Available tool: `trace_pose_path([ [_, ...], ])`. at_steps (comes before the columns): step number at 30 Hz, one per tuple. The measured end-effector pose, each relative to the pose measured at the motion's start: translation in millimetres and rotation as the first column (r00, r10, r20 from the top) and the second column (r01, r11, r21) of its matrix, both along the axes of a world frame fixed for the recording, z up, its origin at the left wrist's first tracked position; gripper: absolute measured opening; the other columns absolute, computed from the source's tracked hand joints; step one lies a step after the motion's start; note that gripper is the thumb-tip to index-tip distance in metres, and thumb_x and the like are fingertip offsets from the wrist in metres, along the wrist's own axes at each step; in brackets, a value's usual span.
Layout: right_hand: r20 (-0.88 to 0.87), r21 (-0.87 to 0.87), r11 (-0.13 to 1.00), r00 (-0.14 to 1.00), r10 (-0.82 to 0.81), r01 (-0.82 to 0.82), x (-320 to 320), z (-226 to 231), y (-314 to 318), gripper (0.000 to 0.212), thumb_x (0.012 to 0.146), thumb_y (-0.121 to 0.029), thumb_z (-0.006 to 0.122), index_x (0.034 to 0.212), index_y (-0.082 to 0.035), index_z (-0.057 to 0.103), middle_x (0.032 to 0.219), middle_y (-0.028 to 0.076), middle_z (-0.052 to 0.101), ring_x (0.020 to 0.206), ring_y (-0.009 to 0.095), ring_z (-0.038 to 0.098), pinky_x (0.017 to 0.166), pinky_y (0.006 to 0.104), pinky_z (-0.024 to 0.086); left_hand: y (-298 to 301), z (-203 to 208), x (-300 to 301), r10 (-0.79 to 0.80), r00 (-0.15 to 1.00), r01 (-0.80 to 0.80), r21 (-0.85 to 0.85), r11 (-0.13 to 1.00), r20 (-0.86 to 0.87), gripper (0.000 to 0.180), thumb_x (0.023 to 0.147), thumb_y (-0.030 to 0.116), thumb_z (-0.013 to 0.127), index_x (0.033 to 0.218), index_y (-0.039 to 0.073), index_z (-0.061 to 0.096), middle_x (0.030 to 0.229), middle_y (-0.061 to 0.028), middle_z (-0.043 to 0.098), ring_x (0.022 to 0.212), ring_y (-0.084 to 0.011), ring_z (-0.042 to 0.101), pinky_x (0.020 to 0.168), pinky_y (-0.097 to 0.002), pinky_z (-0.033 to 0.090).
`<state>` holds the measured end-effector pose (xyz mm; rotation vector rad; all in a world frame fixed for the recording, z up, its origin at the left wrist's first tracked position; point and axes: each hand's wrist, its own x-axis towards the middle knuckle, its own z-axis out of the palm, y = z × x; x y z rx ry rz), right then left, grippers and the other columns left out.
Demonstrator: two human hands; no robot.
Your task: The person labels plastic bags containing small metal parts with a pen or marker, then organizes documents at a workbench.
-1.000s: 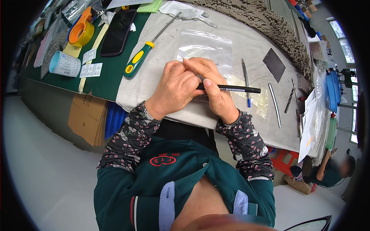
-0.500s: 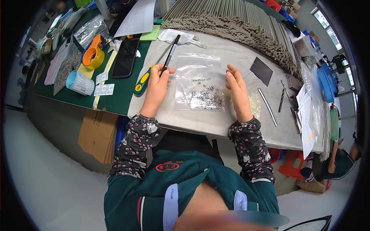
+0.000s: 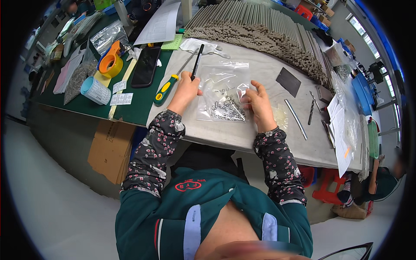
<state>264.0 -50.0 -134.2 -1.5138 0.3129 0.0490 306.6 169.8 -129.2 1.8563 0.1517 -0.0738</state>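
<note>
Two hands at the desk. Our left hand grips a black pen, tip raised; right hand pinches the right edge of the clear bag of small metal parts, lying flat between them. We judge bag handling underway; the next move needs a firmer hold.

The setting is a factory workbench in an industrial workshop. A large stack of grey metal rods occupies the bench rear. A green cutting mat, a tape dispenser, a screwdriver, drill bits and bagged small metal parts lie on the cloth-covered worktop.
</note>
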Motion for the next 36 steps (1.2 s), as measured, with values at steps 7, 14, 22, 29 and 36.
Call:
trace_pose_path([
  [7, 0.128, -0.045, 0.994, 0.986, 0.109, -0.104, -6.7, 9.1, -1.3, 0.052, 0.087, -0.005, 0.049, 0.135, -0.001, 0.031, 0.092, 0.009, 0.066, 0.072, 0.009, 0.056, 0.063, 0.0216, 0.042, 3.4, -15.2, 2.2, -0.034, 0.996, 0.039, -0.059, 0.997, 0.079, 0.019, 0.088, 0.016, 0.053, 0.098, 0.002, 0.046, 0.075, -0.0033, 0.051, 0.057, -0.009, 0.046, 0.055, -0.0233, 0.039],
  [14, 0.245, -0.134, 0.972, 0.945, 0.219, -0.191, -25.6, 33.8, -6.0, 0.048, 0.085, -0.001, 0.046, 0.132, 0.001, 0.036, 0.093, 0.01, 0.067, 0.08, 0.01, 0.055, 0.073, 0.023, 0.044, 0.3, -6.7, 3.5, -0.077, 0.995, 0.092, -0.334, 0.938, 0.06, 0.02, 0.09, 0.02, 0.057, 0.099, 0.005, 0.047, 0.073, 0.001, 0.05, 0.053, -0.0018, 0.036, 0.041, -0.0172, 0.024],
  [22, 0.316, -0.162, 0.949, 0.897, 0.31, -0.271, -48.2, 56.8, -24.0, 0.041, 0.085, -0.002, 0.049, 0.126, 0.001, 0.044, 0.094, 0.009, 0.067, 0.085, 0.009, 0.055, 0.077, 0.0229, 0.044, -5.0, 31.4, -12.3, -0.121, 0.946, 0.254, -0.458, 0.852, 0.3, 0.018, 0.087, 0.02, 0.064, 0.096, 0.005, 0.06, 0.074, 0.0045, 0.053, 0.061, -0.0015, 0.04, 0.053, -0.017, 0.03],
  [29, 0.488, -0.141, 0.967, 0.834, 0.256, -0.213, -40.3, 88.4, -29.1, 0.019, 0.086, -0.009, 0.061, 0.102, 0.002, 0.058, 0.089, 0.008, 0.066, 0.088, 0.012, 0.062, 0.077, 0.0236, 0.047, -10.4, 68.4, -36.3, -0.22, 0.786, 0.351, -0.124, 0.928, 0.579, 0.022, 0.086, 0.024, 0.066, 0.083, 0.003, 0.058, 0.068, 0.0076, 0.039, 0.063, -0.0037, 0.032, 0.055, -0.02, 0.026],
  [36, 0.583, -0.494, 0.869, 0.748, 0.316, 0.018, -54.6, 120.4, -21.2, 0.009, 0.079, -0.004, 0.064, 0.085, 0.002, 0.062, 0.078, 0.006, 0.065, 0.075, 0.011, 0.059, 0.07, 0.0232, 0.045, 3.2, 106.0, -59.0, -0.311, 0.511, 0.32, 0.158, 0.934, 0.801, 0.011, 0.078, 0.006, 0.066, 0.084, 0.001, 0.059, 0.071, -0.0055, 0.051, 0.062, -0.0141, 0.047, 0.056, -0.0253, 0.038],
])
